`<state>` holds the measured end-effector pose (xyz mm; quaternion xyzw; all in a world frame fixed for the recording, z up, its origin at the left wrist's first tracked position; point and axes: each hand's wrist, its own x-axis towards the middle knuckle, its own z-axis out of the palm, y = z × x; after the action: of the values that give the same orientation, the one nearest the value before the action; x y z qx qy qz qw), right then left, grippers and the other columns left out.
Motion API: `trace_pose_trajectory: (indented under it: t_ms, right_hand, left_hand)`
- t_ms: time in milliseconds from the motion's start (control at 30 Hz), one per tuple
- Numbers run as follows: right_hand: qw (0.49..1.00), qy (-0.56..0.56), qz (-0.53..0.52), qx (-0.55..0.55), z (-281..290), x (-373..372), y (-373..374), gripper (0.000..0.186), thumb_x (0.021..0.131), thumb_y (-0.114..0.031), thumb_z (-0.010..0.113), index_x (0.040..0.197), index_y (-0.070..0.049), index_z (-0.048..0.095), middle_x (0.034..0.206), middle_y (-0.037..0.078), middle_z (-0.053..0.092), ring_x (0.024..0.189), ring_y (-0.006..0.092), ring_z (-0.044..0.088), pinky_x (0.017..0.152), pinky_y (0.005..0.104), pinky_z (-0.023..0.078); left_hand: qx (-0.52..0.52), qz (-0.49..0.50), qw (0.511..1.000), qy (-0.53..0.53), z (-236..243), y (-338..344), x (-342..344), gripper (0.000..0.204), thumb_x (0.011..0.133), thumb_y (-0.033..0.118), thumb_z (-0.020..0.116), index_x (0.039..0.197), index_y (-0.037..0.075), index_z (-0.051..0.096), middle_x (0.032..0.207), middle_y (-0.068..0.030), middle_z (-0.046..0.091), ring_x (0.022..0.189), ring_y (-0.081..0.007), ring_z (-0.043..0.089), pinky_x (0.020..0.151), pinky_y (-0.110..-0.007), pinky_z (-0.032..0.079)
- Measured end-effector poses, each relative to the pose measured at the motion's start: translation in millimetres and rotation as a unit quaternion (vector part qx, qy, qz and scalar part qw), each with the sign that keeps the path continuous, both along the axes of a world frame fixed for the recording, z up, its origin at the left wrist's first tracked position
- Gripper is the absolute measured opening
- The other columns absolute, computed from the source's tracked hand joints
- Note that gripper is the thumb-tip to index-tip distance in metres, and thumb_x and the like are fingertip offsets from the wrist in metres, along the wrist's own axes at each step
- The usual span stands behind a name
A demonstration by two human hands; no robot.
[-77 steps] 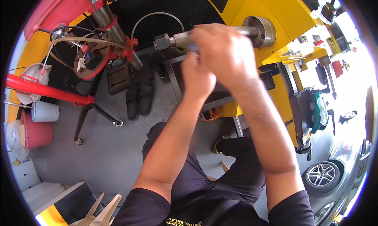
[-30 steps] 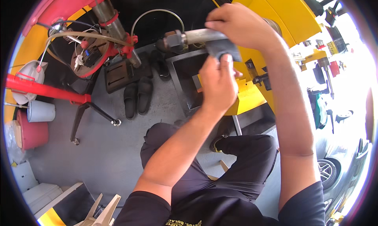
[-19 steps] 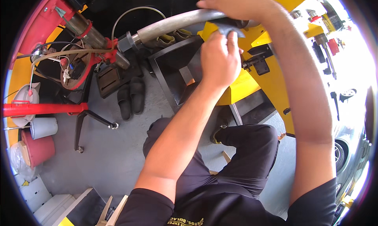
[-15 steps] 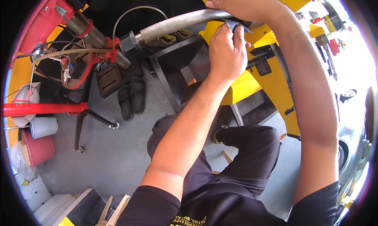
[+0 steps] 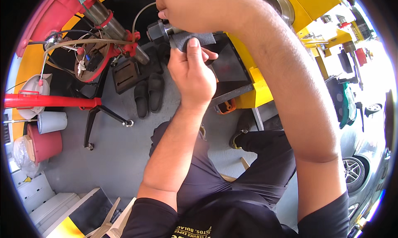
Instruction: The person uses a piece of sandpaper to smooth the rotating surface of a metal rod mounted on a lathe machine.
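A curved metal tube (image 5: 170,28) with a dark hex nut (image 5: 156,32) at its left end is at the top of the head view; my right hand and forearm cover most of it. My left hand (image 5: 191,74) pinches a dark grey piece of sandpaper (image 5: 184,41) between thumb and fingers, against the underside of the tube beside the nut. Above the tube, my right hand (image 5: 182,10) is curled with its fingertips bent down near the nut. What those fingers grip is hidden.
Left stands a red stand (image 5: 49,100) with hoses and a cylinder. Yellow machine framing (image 5: 313,6) is at upper right, beside a dark metal bin (image 5: 232,66). Black slippers (image 5: 155,93) lie on the floor. Wooden legs (image 5: 108,223) are at lower left, a car wheel (image 5: 353,174) at right.
Both hands have slid left along the tube to the nut, the sandpaper moving with the left hand. My right forearm now covers the tube's middle. The view has shifted slightly.
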<state>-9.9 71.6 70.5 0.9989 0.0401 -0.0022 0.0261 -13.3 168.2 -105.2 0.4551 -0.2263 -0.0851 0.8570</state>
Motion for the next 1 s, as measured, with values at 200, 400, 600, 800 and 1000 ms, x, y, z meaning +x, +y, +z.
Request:
trace_pose_trajectory:
  t_ms: [200,400,600,800,1000]
  right_hand:
    - [0.988,-0.106,-0.098,0.06,-30,-43,-73,0.031,0.1,-0.026,0.058,0.098,-0.001,0.076,0.095,0.022,0.074,0.09,0.0373,0.072,0.084,0.0445,0.057]
    - [0.956,-0.172,-0.198,0.132,-48,-77,-99,0.027,0.099,-0.029,0.065,0.11,-0.007,0.078,0.087,0.014,0.075,0.07,0.029,0.07,0.064,0.0393,0.055]
    - [0.939,-0.318,-0.116,-0.063,-82,-81,-45,0.02,0.08,-0.019,0.072,0.098,-0.012,0.077,0.107,0.005,0.078,0.095,0.0249,0.076,0.084,0.039,0.056]
    - [0.885,-0.456,-0.093,-0.004,-124,-50,55,0.024,0.081,-0.018,0.067,0.1,-0.004,0.073,0.115,0.013,0.076,0.112,0.0248,0.072,0.098,0.0442,0.048]
    - [0.889,-0.43,-0.154,0.018,-124,-83,7,0.027,0.088,-0.016,0.064,0.113,-0.011,0.073,0.129,0.005,0.073,0.125,0.0161,0.066,0.109,0.0421,0.043]
  left_hand:
    - [0.114,-0.086,0.989,-0.041,2,-52,-30,0.031,0.107,0.021,0.056,0.086,-0.001,0.053,0.071,-0.0078,0.061,0.064,-0.0208,0.07,0.061,-0.032,0.051]
    - [0.135,-0.092,0.978,-0.129,-1,-108,-30,0.025,0.109,0.019,0.051,0.102,-0.003,0.061,0.078,-0.0098,0.069,0.066,-0.0204,0.072,0.061,-0.034,0.053]
    - [0.183,-0.039,0.965,-0.187,-23,-72,-4,0.02,0.107,0.016,0.055,0.114,0.0,0.064,0.093,-0.0102,0.073,0.084,-0.02,0.072,0.073,-0.034,0.055]
    - [0.053,-0.059,0.987,-0.139,-61,-10,73,0.028,0.105,0.023,0.056,0.116,0.0,0.068,0.121,-0.0129,0.071,0.108,-0.0237,0.069,0.092,-0.039,0.056]
    - [0.16,-0.059,0.977,-0.125,-46,-46,60,0.026,0.104,0.018,0.056,0.103,-0.005,0.066,0.096,-0.0143,0.072,0.087,-0.0226,0.069,0.077,-0.038,0.054]
